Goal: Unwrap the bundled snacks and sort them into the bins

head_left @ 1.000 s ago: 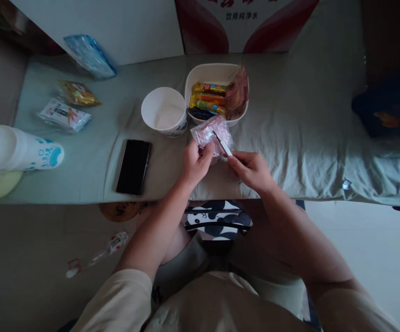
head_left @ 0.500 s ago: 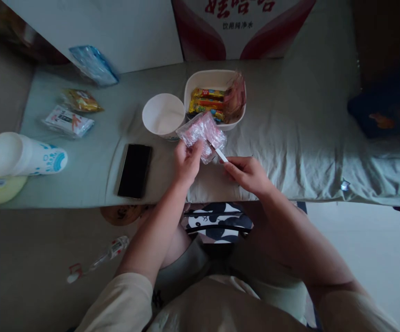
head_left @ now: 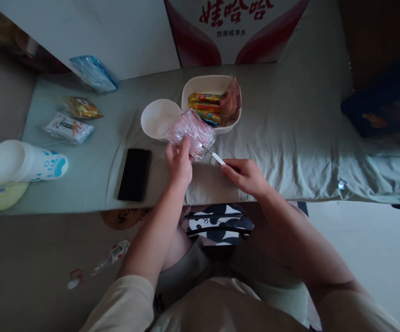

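A clear, crinkled plastic packet with pink contents (head_left: pixel 193 131) is pinched by its near edge in my left hand (head_left: pixel 179 161). What the pink contents are, I cannot make out. My right hand (head_left: pixel 244 176) grips the white handle of a small knife (head_left: pixel 218 158). Its thin blade points up and left, and the tip meets the packet's lower right edge. Behind the packet stands a white square bowl (head_left: pixel 200 82) holding several yellow-wrapped sticks (head_left: pixel 205 107) and a reddish clear wrapper (head_left: pixel 231 102). The packet overlaps the near rim of a white paper cup (head_left: pixel 158 117).
A black phone (head_left: pixel 134 175) lies left of my left hand. Farther left are a stack of paper cups (head_left: pixel 27 161), a white packet (head_left: pixel 69 127), a golden packet (head_left: pixel 83 107) and a blue packet (head_left: pixel 94 74). A large printed carton (head_left: pixel 234 39) stands behind the bowl.
My left hand has moved the packet left and turned it, so it lies flatter to view. The knife blade has shifted from over the packet's middle to its right edge.
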Demonstrator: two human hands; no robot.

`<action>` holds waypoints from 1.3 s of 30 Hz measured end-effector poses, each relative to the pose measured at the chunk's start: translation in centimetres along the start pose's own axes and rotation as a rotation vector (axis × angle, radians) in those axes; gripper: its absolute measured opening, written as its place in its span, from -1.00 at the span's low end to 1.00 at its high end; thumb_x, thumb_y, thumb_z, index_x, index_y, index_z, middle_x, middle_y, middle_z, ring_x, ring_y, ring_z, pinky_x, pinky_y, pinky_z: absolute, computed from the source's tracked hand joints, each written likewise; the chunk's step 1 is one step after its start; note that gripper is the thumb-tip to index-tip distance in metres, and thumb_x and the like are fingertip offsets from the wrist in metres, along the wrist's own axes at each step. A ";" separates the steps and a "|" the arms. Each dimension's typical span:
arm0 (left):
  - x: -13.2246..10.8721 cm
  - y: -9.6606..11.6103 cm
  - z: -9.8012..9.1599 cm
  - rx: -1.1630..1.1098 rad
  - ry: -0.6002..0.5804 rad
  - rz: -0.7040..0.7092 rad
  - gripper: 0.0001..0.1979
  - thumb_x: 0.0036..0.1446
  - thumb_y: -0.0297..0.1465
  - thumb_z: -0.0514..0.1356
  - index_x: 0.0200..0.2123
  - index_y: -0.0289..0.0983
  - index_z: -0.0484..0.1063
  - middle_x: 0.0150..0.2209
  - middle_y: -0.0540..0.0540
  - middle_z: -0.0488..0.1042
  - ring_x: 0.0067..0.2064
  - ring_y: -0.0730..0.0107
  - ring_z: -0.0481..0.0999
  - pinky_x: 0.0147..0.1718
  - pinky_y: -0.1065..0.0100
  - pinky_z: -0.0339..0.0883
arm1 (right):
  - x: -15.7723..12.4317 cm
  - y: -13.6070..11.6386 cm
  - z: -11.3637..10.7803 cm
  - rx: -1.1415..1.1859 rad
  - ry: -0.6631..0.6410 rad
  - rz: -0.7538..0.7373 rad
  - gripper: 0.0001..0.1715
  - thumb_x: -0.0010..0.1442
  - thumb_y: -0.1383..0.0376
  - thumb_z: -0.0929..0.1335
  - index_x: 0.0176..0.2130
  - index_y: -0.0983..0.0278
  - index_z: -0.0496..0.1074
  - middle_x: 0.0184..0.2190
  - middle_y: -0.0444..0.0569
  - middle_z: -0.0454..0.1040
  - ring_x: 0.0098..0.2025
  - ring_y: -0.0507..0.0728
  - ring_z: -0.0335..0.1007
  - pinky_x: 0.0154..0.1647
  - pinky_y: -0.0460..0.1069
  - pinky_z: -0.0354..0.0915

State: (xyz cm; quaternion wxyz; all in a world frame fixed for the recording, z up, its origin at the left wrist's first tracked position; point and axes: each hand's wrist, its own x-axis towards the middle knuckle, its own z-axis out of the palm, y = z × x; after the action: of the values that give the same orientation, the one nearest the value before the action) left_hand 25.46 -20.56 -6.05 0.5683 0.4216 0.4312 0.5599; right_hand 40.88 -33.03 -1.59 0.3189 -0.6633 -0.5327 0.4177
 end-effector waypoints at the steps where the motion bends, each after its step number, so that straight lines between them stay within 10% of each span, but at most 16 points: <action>1: 0.1 0.1 0.0 -0.009 0.008 -0.003 -0.45 -0.06 0.11 0.47 -0.18 -0.14 0.50 -0.23 -0.02 0.60 -0.21 0.42 0.60 -0.24 0.41 0.52 | 0.0 0.0 0.0 -0.006 -0.002 0.000 -0.54 0.37 0.02 0.24 -0.42 0.26 0.38 -0.56 -0.14 0.36 -0.49 0.00 0.12 -0.39 -0.03 0.04; 10: 0.6 0.7 -0.4 0.038 -0.011 -0.032 -0.46 0.00 0.14 0.40 -0.12 -0.11 0.49 -0.10 -0.08 0.64 -0.02 0.31 0.62 0.00 0.30 0.57 | 0.0 -0.2 0.1 -0.063 0.001 -0.014 -0.53 0.35 0.00 0.21 -0.38 0.26 0.43 -0.58 -0.12 0.35 -0.51 0.01 0.16 -0.39 -0.03 0.06; 18: -0.2 0.2 -0.7 0.021 -0.084 0.016 -0.39 0.02 0.18 0.40 -0.09 -0.17 0.49 -0.09 -0.12 0.63 0.00 0.26 0.63 0.04 0.28 0.52 | -0.5 2.2 -1.7 -0.542 0.441 -0.025 -0.59 0.22 0.10 0.28 -0.24 0.26 0.64 -0.34 0.06 0.57 -0.35 0.14 0.42 -0.35 0.00 0.10; 25: -1.8 -0.9 -0.2 0.392 -0.395 0.231 -0.30 0.23 0.11 0.29 0.28 -0.13 0.31 0.13 -0.20 0.52 0.12 0.15 0.58 0.13 0.18 0.47 | 0.2 2.7 -1.7 -0.591 0.374 0.056 -0.59 0.27 0.16 0.31 -0.04 0.19 0.67 -0.11 0.09 0.60 -0.14 0.24 0.53 -0.27 0.04 0.24; 32: -4.1 0.6 -0.5 0.702 -0.403 0.212 -0.38 0.19 -0.34 0.37 0.27 -0.18 0.27 -0.14 -0.09 0.52 -0.32 0.39 0.50 -0.29 0.35 0.40 | 0.5 3.2 -1.6 -0.658 0.504 0.015 -0.61 0.23 0.19 0.34 -0.03 0.26 0.63 -0.12 0.18 0.59 -0.05 0.37 0.44 -0.02 0.20 0.31; 39: -4.2 -1.5 0.4 0.584 -0.301 0.108 -0.53 0.24 -0.12 0.33 0.02 -0.20 0.21 -0.08 -0.14 0.51 -0.13 0.27 0.58 -0.10 0.25 0.49 | 0.3 2.7 -0.2 -0.480 0.363 -0.303 -0.51 0.25 0.21 0.31 0.11 0.32 0.50 0.00 0.20 0.59 0.05 0.34 0.47 0.08 0.21 0.32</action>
State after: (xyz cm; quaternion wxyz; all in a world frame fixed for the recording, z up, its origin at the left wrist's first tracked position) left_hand 26.24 -24.74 -7.32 0.4503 0.6669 0.4617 0.3732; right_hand 42.28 -33.39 -3.95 0.3017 -0.6964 -0.6429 0.1033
